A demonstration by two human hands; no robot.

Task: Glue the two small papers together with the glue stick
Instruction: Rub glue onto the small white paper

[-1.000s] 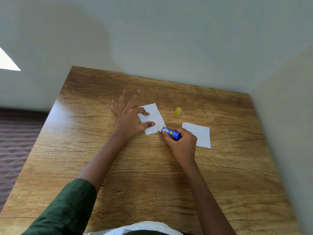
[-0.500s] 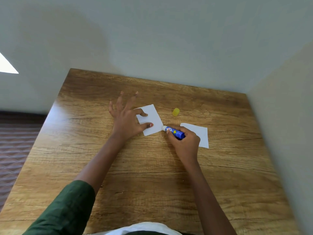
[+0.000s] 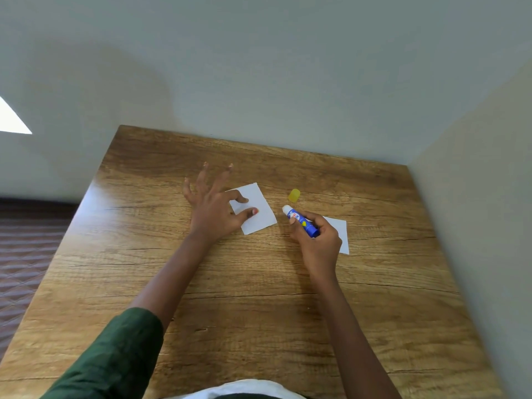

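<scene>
A small white paper (image 3: 260, 216) lies on the wooden table (image 3: 230, 283). My left hand (image 3: 214, 208) presses it down with thumb and forefinger, the other fingers spread. My right hand (image 3: 316, 243) grips a blue glue stick (image 3: 302, 221), uncapped, its white tip pointing up-left and lifted just right of that paper. A second white paper (image 3: 341, 234) lies partly under my right hand. The yellow cap (image 3: 294, 195) stands on the table behind the stick's tip.
Walls close the table in at the back and along the right side. The table's left edge drops to a dark patterned floor (image 3: 26, 254).
The glue stick's tip has left the paper's right edge and moved right and up, toward the yellow cap. My left hand stays pressed on the paper.
</scene>
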